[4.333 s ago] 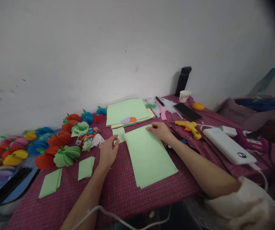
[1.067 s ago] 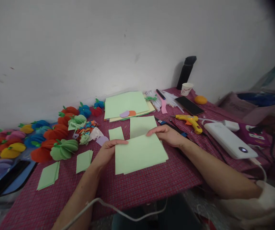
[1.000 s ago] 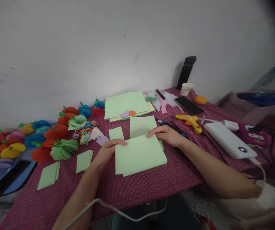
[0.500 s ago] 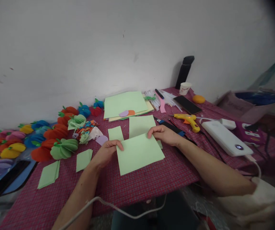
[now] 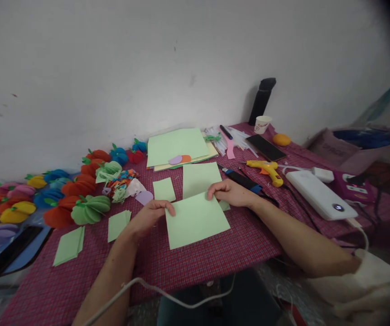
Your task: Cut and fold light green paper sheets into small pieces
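Near the plaid-covered table's (image 5: 181,268) front edge, our left hand (image 5: 150,215) and right hand (image 5: 232,193) are pinching nearly closed on a flat, rectangular green paper (image 5: 198,222). Toward the far right corner a paper cup (image 5: 262,125) is standing, contents hidden; beyond the right edge a pinkish bag (image 5: 332,151) is holding something blue (image 5: 364,138).

Back right: a black bottle (image 5: 262,102) is standing near the wall (image 5: 167,68); a white paper cup (image 5: 262,124) is sitting just beside it. An orange fruit (image 5: 281,140) is lying near a dark phone (image 5: 265,147). Nearer, a yellow glue gun (image 5: 265,168) is resting on its side, left of a white power bank (image 5: 320,194) whose display (image 5: 338,207) is glowing. A purple power strip (image 5: 357,186) is lying to its right. Left: multicoloured pumpkin-shaped crafts (image 5: 79,185) are crowding together, with cut scraps (image 5: 123,184) lying beside them.
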